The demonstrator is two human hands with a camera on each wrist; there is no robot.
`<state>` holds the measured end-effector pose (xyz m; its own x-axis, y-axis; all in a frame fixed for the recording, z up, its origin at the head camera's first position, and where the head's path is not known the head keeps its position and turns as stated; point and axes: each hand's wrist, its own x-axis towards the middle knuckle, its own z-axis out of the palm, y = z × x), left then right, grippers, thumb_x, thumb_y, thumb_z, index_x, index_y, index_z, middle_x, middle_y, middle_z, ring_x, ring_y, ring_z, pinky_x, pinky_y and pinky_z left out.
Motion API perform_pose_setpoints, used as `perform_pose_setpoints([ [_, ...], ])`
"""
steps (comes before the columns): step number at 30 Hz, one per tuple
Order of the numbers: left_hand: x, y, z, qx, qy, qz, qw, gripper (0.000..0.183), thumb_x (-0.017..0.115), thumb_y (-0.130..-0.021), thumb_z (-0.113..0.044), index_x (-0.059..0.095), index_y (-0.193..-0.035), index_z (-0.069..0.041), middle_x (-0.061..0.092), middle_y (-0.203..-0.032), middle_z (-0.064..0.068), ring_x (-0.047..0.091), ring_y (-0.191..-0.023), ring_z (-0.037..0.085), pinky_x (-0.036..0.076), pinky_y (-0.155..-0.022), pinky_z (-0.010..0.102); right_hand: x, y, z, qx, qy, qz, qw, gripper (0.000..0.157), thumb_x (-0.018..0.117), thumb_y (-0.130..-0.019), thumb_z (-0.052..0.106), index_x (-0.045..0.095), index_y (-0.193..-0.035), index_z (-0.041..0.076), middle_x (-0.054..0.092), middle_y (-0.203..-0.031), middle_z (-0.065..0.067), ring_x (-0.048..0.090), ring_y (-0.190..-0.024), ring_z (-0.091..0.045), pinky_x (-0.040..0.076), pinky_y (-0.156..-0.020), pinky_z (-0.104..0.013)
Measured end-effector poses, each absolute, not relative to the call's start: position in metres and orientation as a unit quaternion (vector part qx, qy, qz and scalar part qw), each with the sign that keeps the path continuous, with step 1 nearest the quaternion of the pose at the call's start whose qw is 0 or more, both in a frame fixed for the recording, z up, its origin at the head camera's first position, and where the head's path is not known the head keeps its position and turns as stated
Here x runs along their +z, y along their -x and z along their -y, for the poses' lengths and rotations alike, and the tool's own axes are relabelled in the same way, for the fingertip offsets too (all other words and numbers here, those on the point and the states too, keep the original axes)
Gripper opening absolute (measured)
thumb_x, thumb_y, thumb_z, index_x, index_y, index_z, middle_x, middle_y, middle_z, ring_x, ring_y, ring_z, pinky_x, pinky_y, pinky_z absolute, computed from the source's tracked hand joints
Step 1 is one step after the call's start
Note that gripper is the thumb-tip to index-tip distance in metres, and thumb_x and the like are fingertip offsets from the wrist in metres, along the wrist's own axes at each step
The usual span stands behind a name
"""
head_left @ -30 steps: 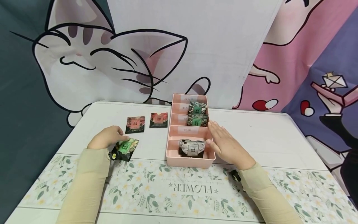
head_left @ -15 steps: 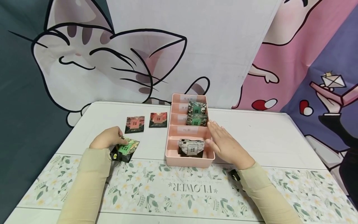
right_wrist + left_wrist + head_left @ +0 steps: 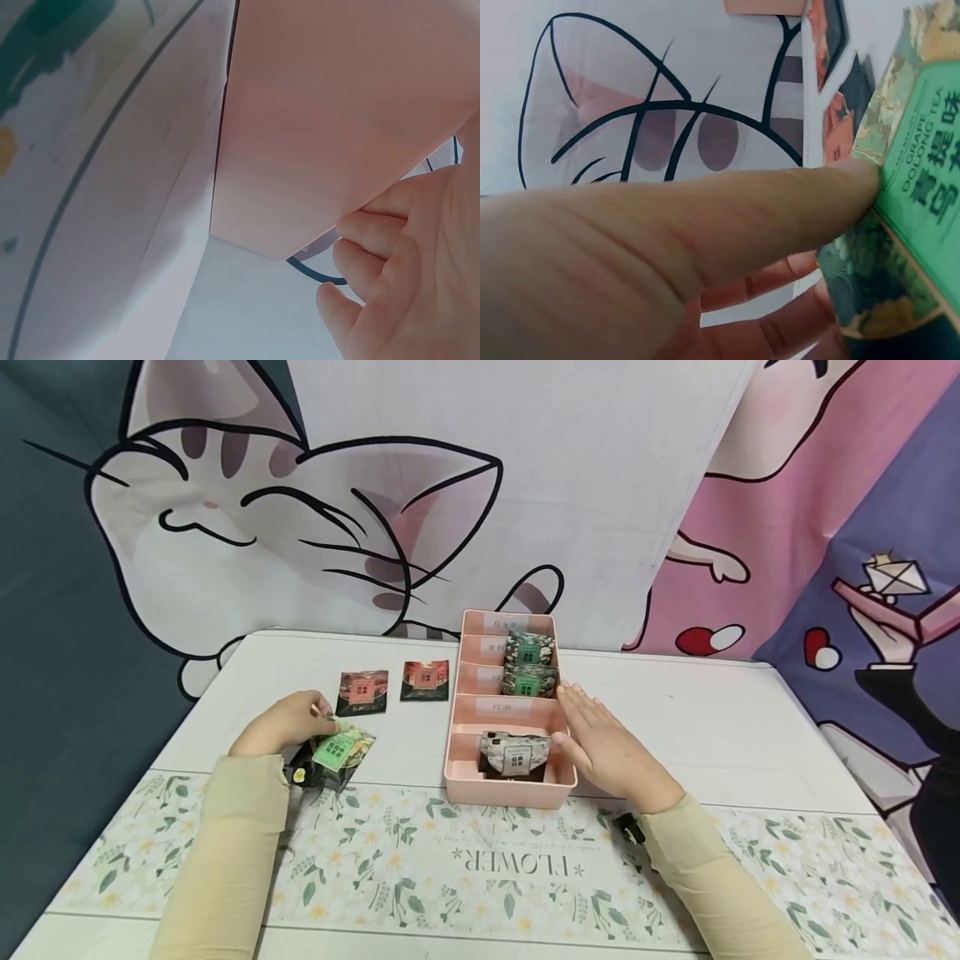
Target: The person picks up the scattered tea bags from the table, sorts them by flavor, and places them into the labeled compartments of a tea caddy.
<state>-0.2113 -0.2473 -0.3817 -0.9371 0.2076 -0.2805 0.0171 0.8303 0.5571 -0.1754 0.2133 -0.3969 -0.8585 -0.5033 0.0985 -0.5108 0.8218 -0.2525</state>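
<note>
Since half a second ago, the left hand (image 3: 279,727) has shifted slightly outward, and the green sachet (image 3: 339,750) in its grip has tipped so that its face catches more light; the thumb now sits closer to the top edge. The right hand (image 3: 615,752) and the pink box (image 3: 510,794) look almost unmoved. That suggests the sachet is being adjusted in the grip, not yet carried across.

Nearest, the left forearm (image 3: 225,852) runs forward over the flowered mat (image 3: 420,860), its wrist bent inward above the sachet. The thumb lies on the printed front, the other fingers are behind, pinching it; the left wrist view reads "Grape Oolong Tea". Whether its lower edge touches the desk (image 3: 697,727) I cannot tell. It is well apart from the box.

The right hand's fingers are straight and close together, thumb apart, resting along the box's right side.

In the box's nearest compartment stands a silver-grey sachet (image 3: 516,758). Farther off, two red sachets (image 3: 362,692) lie left of the box, and two dark green sachets (image 3: 529,681) stand in separate compartments toward its far end.
</note>
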Motion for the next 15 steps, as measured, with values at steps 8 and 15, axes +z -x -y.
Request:
perform_pose_setpoints([
  [8,-0.3766,0.2123,0.2464,0.318,-0.073,-0.934,0.145,0.021,0.057,-0.100,-0.014,0.057,-0.105,0.006,0.062,-0.097,0.021,0.059,-0.079,0.027,0.052,-0.072,0.044,-0.3984,0.1756,-0.2143,0.135,-0.271,0.953,0.020,0.069,0.035,-0.111,0.042,0.019,-0.160,-0.004,0.018,-0.166,-0.019,0.014,-0.155,-0.034,0.015,-0.126,-0.053],
  [15,-0.3752,0.2136,0.2442,0.369,-0.075,-0.919,0.119,0.024,0.055,-0.102,-0.012,0.058,-0.114,0.008,0.062,-0.089,0.013,0.055,-0.070,0.018,0.049,-0.061,0.032,-0.3977,0.1751,-0.2144,0.135,-0.272,0.953,0.023,0.069,0.035,-0.111,0.042,0.018,-0.160,-0.004,0.018,-0.166,-0.019,0.014,-0.155,-0.034,0.015,-0.126,-0.053],
])
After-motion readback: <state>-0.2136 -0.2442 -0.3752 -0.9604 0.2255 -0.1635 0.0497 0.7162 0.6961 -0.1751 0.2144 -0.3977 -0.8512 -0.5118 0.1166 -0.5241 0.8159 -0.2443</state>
